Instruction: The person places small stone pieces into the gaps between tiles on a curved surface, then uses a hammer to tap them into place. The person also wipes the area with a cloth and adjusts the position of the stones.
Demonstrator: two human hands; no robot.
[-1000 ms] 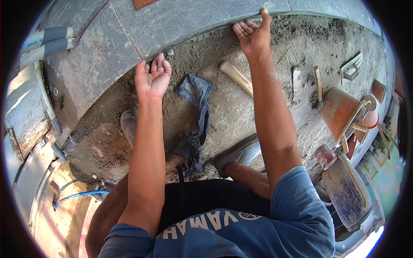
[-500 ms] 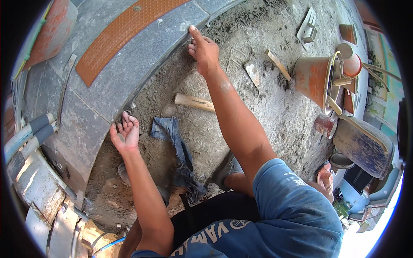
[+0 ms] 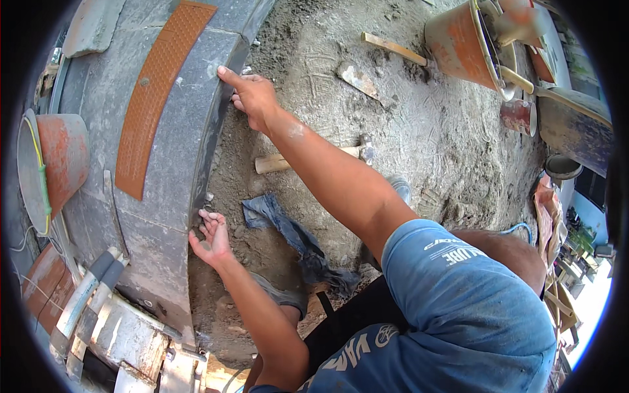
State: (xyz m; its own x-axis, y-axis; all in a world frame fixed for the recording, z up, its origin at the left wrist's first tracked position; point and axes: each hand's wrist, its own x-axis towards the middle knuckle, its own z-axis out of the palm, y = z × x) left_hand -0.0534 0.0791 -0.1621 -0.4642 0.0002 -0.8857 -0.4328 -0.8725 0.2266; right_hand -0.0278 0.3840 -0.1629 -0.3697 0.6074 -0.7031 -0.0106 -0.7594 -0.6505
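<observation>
A dark grey stone slab [image 3: 173, 124] runs along the left side, its edge raised beside the sandy ground. My right hand [image 3: 252, 97] grips this edge farther up, thumb on the top face and the other fingers curled down at the side. Nearer to me, my left hand [image 3: 213, 241] is palm up at the same edge, fingers half bent and apart, the thumb close to the slab. Whether it touches the stone I cannot tell. Beneath my right forearm lies a hammer [image 3: 278, 163] with a wooden handle. A torn denim rag [image 3: 278, 226] lies between my arms.
An orange-brown textured strip [image 3: 154, 108] lies on the slab. A dirty orange bucket [image 3: 69, 147] rests on its side at the left; another bucket [image 3: 452, 46] stands far right. A trowel [image 3: 359, 80] and a wooden-handled tool [image 3: 393, 48] lie on the sand. Pipes [image 3: 88, 295] are at lower left.
My view has turned, so the slab stands more upright in it and the hammer's head shows. Both hands stay at the slab's edge, in nearly the same pose.
</observation>
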